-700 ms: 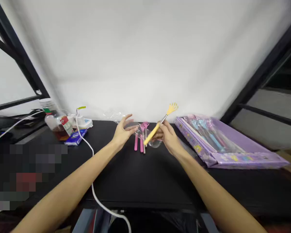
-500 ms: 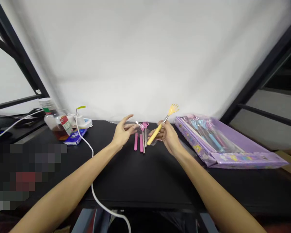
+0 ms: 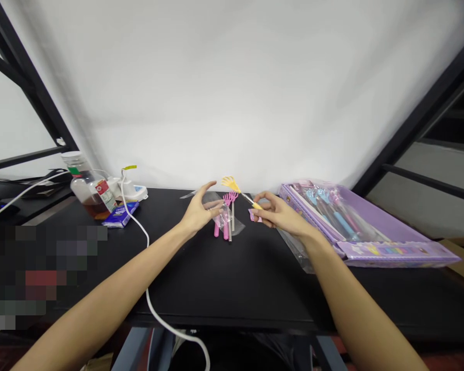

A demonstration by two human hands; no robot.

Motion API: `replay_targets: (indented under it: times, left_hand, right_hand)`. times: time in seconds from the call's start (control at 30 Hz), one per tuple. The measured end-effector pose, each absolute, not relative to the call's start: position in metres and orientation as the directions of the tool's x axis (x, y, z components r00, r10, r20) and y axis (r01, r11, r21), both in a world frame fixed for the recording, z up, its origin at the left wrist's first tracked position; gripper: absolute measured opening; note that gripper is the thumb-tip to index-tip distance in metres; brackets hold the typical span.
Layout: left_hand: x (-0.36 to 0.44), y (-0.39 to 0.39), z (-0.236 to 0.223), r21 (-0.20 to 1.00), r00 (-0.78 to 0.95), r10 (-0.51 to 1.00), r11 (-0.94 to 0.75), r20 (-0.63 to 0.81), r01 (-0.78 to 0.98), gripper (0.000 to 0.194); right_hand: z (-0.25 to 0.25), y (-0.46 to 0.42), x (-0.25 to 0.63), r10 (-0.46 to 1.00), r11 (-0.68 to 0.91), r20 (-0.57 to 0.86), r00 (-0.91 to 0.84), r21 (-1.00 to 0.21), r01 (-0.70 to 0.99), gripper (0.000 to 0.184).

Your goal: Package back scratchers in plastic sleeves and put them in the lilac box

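Observation:
My right hand pinches the end of a yellow-handled back scratcher, whose hand-shaped head points left over the table. My left hand is open, with its fingertips at a transparent plastic bag. Two pink-handled back scratchers with metal shafts lie in or against that bag, between my hands. A small pink card lies just below my right fingers.
A lilac boxed set of blue and pink items lies at right on the black table. At far left stand a bottle, a blue packet, and a white plug with a cable.
The yellow scratcher has swung from pointing up-right to pointing left. My right hand has shifted right, and the pink card now shows beneath it. The bag sits nearer my left fingers.

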State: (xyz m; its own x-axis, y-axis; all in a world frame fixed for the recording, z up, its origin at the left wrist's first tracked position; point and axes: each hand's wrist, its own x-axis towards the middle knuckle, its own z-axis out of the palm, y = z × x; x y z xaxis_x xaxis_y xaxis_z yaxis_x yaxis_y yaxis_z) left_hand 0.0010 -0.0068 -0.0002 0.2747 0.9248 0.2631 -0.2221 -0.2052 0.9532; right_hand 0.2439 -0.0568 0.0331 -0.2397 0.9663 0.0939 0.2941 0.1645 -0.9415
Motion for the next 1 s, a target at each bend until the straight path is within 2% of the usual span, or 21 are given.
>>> replay_targets:
  times: [0.1,0.23,0.33,0.47,0.77,1.0]
  left_hand:
    - [0.0,-0.002,-0.003,0.951,0.211,0.933,-0.258,0.291,-0.172,0.082]
    - [-0.005,0.006,-0.006,0.945,0.1,0.94,-0.32,0.325,-0.067,0.075]
    - [-0.009,0.008,-0.003,0.939,0.069,0.937,-0.341,0.344,-0.047,0.071]
    - [-0.011,0.007,-0.001,0.942,0.045,0.941,-0.335,0.334,0.006,0.069]
    - [-0.01,0.008,-0.005,0.95,0.02,0.951,-0.309,0.309,0.035,0.059]
    - [-0.007,0.003,-0.002,0.953,-0.075,0.951,-0.298,0.301,0.049,0.039]
  right_hand:
    - [0.04,-0.061,0.254,0.967,0.171,0.095,-0.235,-0.93,0.325,0.037]
    - [0.046,-0.065,0.267,0.951,0.174,0.021,-0.308,-0.862,0.477,0.034]
    - [0.044,-0.064,0.274,0.949,0.133,-0.066,-0.308,-0.803,0.58,0.034]
    - [0.037,-0.059,0.276,0.953,0.128,-0.084,-0.29,-0.759,0.639,0.033]
    - [0.03,-0.054,0.274,0.966,0.248,0.117,-0.229,-0.652,0.716,0.026]
    - [0.025,-0.052,0.266,0.942,0.335,0.221,-0.252,-0.604,0.723,0.016]
